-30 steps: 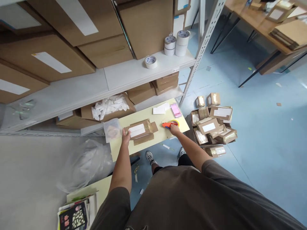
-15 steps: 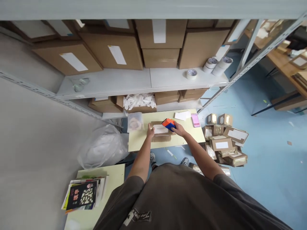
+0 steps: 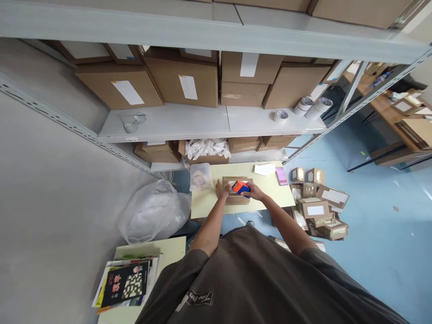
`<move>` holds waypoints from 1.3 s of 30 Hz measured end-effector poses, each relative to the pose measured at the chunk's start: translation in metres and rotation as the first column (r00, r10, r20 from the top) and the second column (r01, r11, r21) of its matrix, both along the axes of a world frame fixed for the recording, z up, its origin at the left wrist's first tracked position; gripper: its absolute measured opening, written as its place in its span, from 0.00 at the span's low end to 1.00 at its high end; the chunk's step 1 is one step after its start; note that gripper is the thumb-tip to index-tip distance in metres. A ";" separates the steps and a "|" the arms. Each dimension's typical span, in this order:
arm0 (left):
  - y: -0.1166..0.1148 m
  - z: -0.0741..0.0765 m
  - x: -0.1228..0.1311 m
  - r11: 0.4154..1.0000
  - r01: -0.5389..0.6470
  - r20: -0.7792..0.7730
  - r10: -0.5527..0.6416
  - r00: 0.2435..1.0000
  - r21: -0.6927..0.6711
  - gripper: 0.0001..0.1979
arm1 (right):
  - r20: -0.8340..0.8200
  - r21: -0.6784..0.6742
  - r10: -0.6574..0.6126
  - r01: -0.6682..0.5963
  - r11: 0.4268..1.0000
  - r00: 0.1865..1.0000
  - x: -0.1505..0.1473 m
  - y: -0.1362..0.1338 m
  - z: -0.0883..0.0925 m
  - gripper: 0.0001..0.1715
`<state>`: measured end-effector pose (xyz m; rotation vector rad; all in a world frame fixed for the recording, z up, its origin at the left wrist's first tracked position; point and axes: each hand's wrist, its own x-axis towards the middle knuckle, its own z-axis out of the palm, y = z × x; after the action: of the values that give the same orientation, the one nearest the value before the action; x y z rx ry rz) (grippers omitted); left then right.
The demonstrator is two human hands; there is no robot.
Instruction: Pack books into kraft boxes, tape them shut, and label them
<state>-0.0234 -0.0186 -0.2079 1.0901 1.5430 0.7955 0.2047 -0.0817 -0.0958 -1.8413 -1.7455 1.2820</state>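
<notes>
A small brown cardboard box (image 3: 237, 201) with a white label lies on the pale yellow table (image 3: 204, 204) in front of me. At its left end, my left hand (image 3: 222, 191) grips the edge, thumb and fingers to either side. My right hand (image 3: 255, 192) is closed around an orange-and-blue tape dispenser (image 3: 241, 188), tilted over the right part of the box. The dispenser and my hand hide part of the box's top. I cannot tell whether the dispenser touches the box.
Clear plastic wrap (image 3: 200, 176) lies at the table's left, white paper (image 3: 265, 169) and a pink pad (image 3: 281, 176) at its right. Tape rolls (image 3: 281, 116) stand on the shelf (image 3: 189, 119) ahead. Small cartons (image 3: 315, 209) are heaped on the floor; a plastic bag (image 3: 151, 211) bulges left.
My right hand has brought the tape dispenser lower and closer over the box. My left hand has shifted its hold at the box's left end. The camera view has tilted up and turned left.
</notes>
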 end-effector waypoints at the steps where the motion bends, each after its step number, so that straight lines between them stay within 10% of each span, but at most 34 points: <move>1: -0.001 0.004 -0.001 0.999 -0.036 -0.042 0.035 0.998 -0.011 0.33 | -0.009 -0.006 0.008 -0.008 1.000 1.000 0.002 0.001 0.000 0.33; 8: -0.002 0.026 0.021 0.906 0.074 0.279 0.049 0.959 -0.416 0.32 | -0.026 0.016 0.037 -0.037 0.999 0.999 0.010 0.002 -0.003 0.32; 16: 0.006 0.045 0.010 0.970 -0.181 0.367 0.229 0.902 -0.160 0.17 | -0.031 0.011 0.072 -0.072 0.997 0.997 0.018 0.003 -0.002 0.31; 28: -0.011 0.059 0.007 0.954 -0.295 0.531 0.278 0.800 -0.056 0.34 | 0.082 0.045 0.139 -0.143 0.989 0.987 0.023 0.023 0.013 0.29; 39: -0.006 0.033 0.003 0.822 -0.567 0.298 0.553 0.778 -0.047 0.11 | 0.382 -0.006 0.085 -0.090 0.996 0.920 0.010 0.042 0.021 0.38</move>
<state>-0.0203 -0.0241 -0.1748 0.4858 1.6011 1.3435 0.2152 -0.0394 -0.0751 -2.1409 -2.0434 0.9833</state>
